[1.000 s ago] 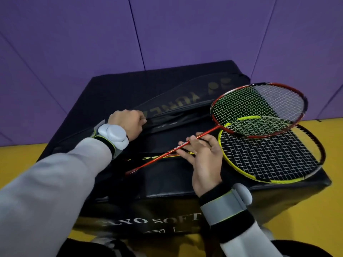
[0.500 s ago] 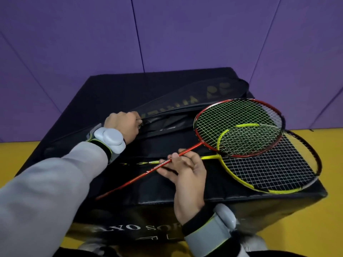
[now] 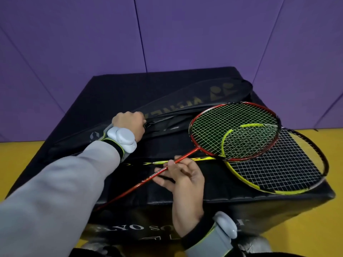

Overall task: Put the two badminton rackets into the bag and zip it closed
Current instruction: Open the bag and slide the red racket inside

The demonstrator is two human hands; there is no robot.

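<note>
A black racket bag with gold lettering lies across a black padded block, its long opening unzipped. My left hand grips the bag's near flap edge and holds the opening apart. My right hand pinches the shaft of the red racket, whose head hangs over the bag's right part and overlaps the yellow racket. The yellow racket lies flat on the block in front of the bag. The red racket's handle end is hidden behind my left sleeve.
The black padded block stands on a yellow floor against a purple padded wall. White lettering runs along the block's front face. Grey wrist devices sit on both my arms.
The red racket has slid left and toward me, its head now lower over the bag's opening and further across the yellow racket's head. My left hand has kept its grip on the flap.
</note>
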